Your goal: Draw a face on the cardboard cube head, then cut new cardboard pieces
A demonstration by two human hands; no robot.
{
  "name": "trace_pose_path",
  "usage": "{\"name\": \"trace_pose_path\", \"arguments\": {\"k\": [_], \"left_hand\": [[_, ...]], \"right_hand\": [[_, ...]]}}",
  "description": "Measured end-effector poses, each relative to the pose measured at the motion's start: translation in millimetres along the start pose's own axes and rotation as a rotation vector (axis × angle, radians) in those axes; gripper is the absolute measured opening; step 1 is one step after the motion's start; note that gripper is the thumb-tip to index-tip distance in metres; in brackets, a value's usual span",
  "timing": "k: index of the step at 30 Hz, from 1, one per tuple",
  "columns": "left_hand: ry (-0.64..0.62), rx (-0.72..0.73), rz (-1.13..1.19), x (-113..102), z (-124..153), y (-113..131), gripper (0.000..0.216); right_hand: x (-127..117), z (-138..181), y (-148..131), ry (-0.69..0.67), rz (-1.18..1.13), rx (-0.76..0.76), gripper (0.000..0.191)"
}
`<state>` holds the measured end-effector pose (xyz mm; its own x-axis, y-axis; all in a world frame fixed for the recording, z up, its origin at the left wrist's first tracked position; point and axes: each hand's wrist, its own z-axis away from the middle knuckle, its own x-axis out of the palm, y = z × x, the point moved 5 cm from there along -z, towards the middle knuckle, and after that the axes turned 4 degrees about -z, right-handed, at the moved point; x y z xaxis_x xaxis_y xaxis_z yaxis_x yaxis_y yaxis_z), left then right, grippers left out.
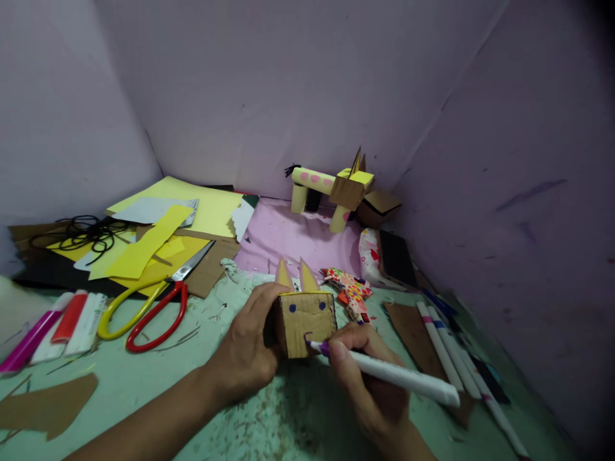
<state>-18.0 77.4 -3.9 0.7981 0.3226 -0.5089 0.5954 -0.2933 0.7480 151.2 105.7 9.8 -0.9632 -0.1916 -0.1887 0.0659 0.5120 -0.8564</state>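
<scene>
A small cardboard box head point(306, 320) with two pointed yellow ears and two purple dot eyes stands on the green table point(202, 390). My left hand point(247, 352) is closed round its left side and back. My right hand point(365, 378) grips a white marker with a purple tip point(384, 372). The tip touches the lower front of the box, where a short purple line is drawn.
Red and yellow scissors point(148, 307) lie left of the box, beside markers point(52, 326) and yellow paper point(144, 246). A cardboard animal figure point(334, 189) stands in the far corner. More markers point(456, 358) lie at the right, patterned paper point(350, 288) behind the box, and a cardboard scrap point(45, 406) at the near left.
</scene>
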Motion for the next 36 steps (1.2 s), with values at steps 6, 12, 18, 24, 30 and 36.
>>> {"name": "trace_pose_path", "arguments": {"k": [6,12,18,24,30,36], "left_hand": [[0.002,0.006,-0.006,0,1,0,0.064],[-0.002,0.003,-0.015,-1,0,0,0.061],[-0.012,-0.004,-0.017,0,1,1,0.063],[-0.001,0.025,-0.020,0,0,2,0.066],[-0.014,0.002,-0.021,0,-1,1,0.062],[-0.015,0.001,-0.018,0,-1,2,0.059]], "right_hand": [[-3,0,4,0.019,0.015,0.094,0.022],[-4,-1,5,0.079,-0.003,0.135,0.026],[-3,-1,5,0.131,-0.020,0.169,0.027],[-4,1,9,0.167,-0.010,0.241,0.027],[-8,0,3,0.232,-0.079,0.115,0.024],[0,-1,-5,0.107,-0.025,-0.074,0.021]]}}
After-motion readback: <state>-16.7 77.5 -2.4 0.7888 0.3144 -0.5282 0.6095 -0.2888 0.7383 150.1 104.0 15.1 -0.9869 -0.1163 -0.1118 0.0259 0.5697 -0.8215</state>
